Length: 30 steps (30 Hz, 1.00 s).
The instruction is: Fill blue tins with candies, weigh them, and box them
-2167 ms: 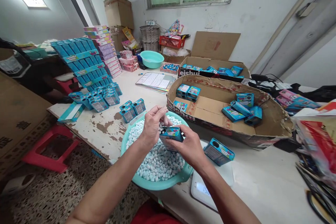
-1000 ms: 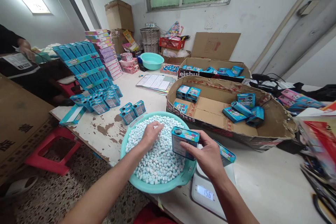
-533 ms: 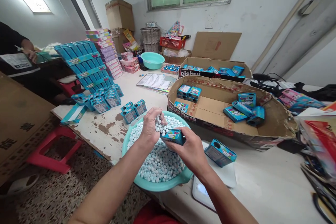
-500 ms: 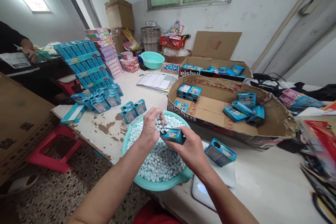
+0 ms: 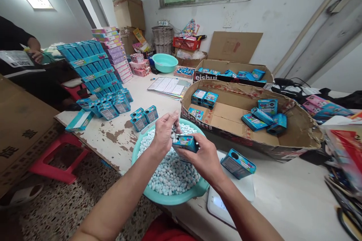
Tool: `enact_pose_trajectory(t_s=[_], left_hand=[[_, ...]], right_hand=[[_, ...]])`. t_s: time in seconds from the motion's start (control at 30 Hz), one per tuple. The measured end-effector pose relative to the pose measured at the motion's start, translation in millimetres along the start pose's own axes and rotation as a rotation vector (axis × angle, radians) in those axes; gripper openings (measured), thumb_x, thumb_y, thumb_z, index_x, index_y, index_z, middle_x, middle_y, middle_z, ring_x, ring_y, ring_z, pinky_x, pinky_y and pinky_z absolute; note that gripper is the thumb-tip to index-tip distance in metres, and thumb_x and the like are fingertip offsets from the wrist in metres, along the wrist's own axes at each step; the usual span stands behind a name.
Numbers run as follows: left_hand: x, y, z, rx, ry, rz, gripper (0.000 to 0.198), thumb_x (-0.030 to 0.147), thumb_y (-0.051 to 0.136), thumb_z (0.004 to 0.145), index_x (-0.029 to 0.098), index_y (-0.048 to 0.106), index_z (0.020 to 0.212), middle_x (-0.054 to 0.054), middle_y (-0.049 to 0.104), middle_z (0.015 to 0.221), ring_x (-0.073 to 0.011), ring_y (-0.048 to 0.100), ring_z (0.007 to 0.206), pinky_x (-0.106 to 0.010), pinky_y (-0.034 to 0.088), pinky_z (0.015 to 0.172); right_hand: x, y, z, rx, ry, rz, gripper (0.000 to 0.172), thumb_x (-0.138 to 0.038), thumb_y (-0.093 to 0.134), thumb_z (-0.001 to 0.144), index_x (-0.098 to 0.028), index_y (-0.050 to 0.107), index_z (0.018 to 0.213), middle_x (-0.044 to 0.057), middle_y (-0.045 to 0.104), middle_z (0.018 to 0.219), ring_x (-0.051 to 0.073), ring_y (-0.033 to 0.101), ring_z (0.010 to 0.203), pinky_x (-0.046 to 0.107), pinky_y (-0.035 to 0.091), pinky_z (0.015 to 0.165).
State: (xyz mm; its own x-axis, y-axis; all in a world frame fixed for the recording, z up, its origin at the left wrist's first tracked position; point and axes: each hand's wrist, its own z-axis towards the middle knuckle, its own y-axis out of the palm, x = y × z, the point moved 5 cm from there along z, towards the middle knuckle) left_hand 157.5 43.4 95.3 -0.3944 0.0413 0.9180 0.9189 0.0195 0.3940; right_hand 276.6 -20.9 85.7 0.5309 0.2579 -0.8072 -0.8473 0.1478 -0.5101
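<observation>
we see fewer candies (image 5: 174,137) in our left hand (image 5: 164,132) than a moment ago; some probably went into the blue tin (image 5: 184,142). fingers closed round the rest at its hole. right hand (image 5: 205,155) grips the tin over the green basin (image 5: 174,199), left of the scale (image 5: 221,212).

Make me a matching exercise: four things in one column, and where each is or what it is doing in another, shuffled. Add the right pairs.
Column one
1. Left hand
2. Right hand
3. White scale
4. Red stool

Column two
A. Holds a blue box over the teal basin
B. On the table, bearing another blue box
C. Stands on the floor
D. Holds pale pieces close to the opening of the box over the basin

Right pairs: 1-D, 2-A, 3-B, 4-C
</observation>
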Motion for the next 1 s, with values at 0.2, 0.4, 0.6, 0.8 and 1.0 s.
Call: enact_pose_trajectory(t_s=[0.2, 0.4, 0.6, 0.8, 1.0], left_hand=[[4.0, 2.7, -4.0, -0.008, 0.034, 0.007, 0.036, 0.043, 0.072, 0.067, 0.016, 0.048, 0.064, 0.005, 0.048, 0.049, -0.0063, 0.046, 0.040, -0.018, 0.037, 0.043], [6.1, 5.6, -2.1, -0.007, 0.038, 0.036, 0.036, 0.041, 0.076, 0.061, 0.017, 0.050, 0.070, 0.008, 0.045, 0.050, -0.0025, 0.035, 0.037, -0.014, 0.023, 0.034], [-3.8, 4.4, 3.9, 0.009, -0.041, 0.028, 0.038, 0.039, 0.077, 0.058, 0.018, 0.047, 0.068, 0.009, 0.043, 0.048, -0.0027, 0.033, 0.035, -0.014, 0.022, 0.032], [3.0, 6.5, -2.3, -0.011, 0.006, 0.009, 0.033, 0.036, 0.076, 0.062, 0.018, 0.049, 0.070, 0.010, 0.038, 0.043, -0.0054, 0.040, 0.039, -0.016, 0.034, 0.038], [3.8, 8.1, -7.3, -0.052, -0.002, 0.017, 0.033, 0.038, 0.074, 0.064, 0.019, 0.049, 0.071, 0.010, 0.037, 0.042, -0.0059, 0.037, 0.035, -0.017, 0.029, 0.034]], right_hand=[[1.8, -3.6, -4.1, 0.040, 0.018, 0.081, 0.027, -0.032, 0.071, 0.071, -0.021, 0.065, 0.095, 0.003, 0.066, 0.091, 0.021, 0.060, 0.086, 0.030, 0.046, 0.075], [-1.9, -5.1, -6.4, 0.070, 0.028, 0.132, 0.027, -0.033, 0.072, 0.070, -0.021, 0.065, 0.093, 0.004, 0.066, 0.094, 0.022, 0.059, 0.088, 0.032, 0.046, 0.079], [4.8, 0.9, -4.8, 0.025, 0.070, 0.163, 0.025, -0.028, 0.073, 0.069, -0.021, 0.066, 0.092, 0.002, 0.066, 0.093, 0.021, 0.059, 0.088, 0.030, 0.044, 0.079], [2.2, 1.1, -6.2, 0.054, 0.044, 0.173, 0.025, -0.028, 0.074, 0.069, -0.022, 0.066, 0.092, 0.001, 0.065, 0.090, 0.020, 0.059, 0.085, 0.029, 0.044, 0.076], [0.7, 4.3, -7.7, 0.070, 0.032, 0.196, 0.026, -0.023, 0.075, 0.068, -0.022, 0.066, 0.093, 0.000, 0.065, 0.091, 0.019, 0.059, 0.086, 0.028, 0.043, 0.078]])
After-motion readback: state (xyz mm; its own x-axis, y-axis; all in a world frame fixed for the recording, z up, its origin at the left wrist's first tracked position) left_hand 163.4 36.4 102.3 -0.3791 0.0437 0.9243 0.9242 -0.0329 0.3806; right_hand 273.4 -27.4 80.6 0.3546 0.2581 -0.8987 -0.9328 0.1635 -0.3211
